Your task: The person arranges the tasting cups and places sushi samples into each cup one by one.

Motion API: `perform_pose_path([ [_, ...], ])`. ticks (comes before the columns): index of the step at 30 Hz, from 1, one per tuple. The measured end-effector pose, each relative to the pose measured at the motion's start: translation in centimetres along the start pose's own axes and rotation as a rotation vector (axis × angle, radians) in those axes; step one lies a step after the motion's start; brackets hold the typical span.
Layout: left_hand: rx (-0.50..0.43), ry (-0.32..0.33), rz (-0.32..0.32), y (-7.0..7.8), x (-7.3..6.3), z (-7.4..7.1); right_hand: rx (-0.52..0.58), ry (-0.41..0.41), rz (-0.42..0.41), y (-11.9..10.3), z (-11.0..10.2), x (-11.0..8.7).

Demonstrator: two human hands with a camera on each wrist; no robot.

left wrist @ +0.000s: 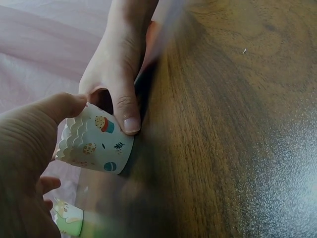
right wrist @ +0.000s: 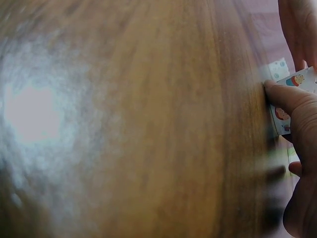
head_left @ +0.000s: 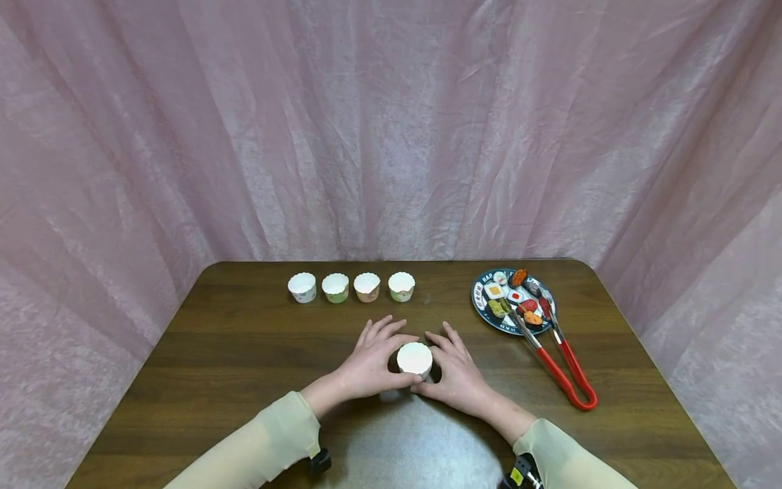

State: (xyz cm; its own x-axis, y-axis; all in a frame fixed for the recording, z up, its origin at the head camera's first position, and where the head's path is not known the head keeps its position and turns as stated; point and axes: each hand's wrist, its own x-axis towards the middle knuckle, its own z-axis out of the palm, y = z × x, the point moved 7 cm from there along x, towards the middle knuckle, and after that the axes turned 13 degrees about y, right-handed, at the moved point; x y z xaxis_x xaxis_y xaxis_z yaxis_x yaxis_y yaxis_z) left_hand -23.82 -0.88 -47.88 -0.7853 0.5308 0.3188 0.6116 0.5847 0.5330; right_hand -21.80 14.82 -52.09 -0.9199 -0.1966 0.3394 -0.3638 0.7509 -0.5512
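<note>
Near the middle of the table, a white paper baking cup (head_left: pixel 415 358) stands between both hands. Small cupcake prints cover its side, and its wavy rim (left wrist: pixel 74 131) shows several layers, like nested cups. My left hand (head_left: pixel 370 363) holds it from the left, thumb at the near side and fingers behind. From the right, my right hand (head_left: pixel 458 377) grips the same cup, its thumb (left wrist: pixel 128 111) low on the printed wall. In the right wrist view the cup (right wrist: pixel 283 115) is partly hidden by the right hand.
Behind the hands, several paper cups (head_left: pixel 366 288) form a row. At the back right, a patterned plate (head_left: pixel 479 307) bears several sushi-like pieces (head_left: pixel 493 291). Red-handled tongs (head_left: pixel 557 372) lean across its rim onto the wooden table (head_left: pixel 244 353). A pink curtain (head_left: pixel 391 136) hangs behind.
</note>
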Motion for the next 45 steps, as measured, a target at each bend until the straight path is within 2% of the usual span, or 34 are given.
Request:
perform_pose_path([
  [27,-0.048,-0.023,-0.004,0.35,0.13,0.01,0.001,0.009,-0.002,-0.08,-0.04,-0.12],
  [37,-0.057,-0.024,-0.015,0.24,0.07,-0.06,0.033,0.004,0.007,-0.24,-0.24,-0.4],
  [41,-0.061,-0.023,-0.013,0.14,0.03,-0.19,0.069,0.015,0.015,-0.31,-0.42,-0.34],
  [45,-0.053,-0.019,-0.005,-0.03,0.06,-0.27,0.109,0.044,-0.011,-0.52,-0.65,-0.15],
])
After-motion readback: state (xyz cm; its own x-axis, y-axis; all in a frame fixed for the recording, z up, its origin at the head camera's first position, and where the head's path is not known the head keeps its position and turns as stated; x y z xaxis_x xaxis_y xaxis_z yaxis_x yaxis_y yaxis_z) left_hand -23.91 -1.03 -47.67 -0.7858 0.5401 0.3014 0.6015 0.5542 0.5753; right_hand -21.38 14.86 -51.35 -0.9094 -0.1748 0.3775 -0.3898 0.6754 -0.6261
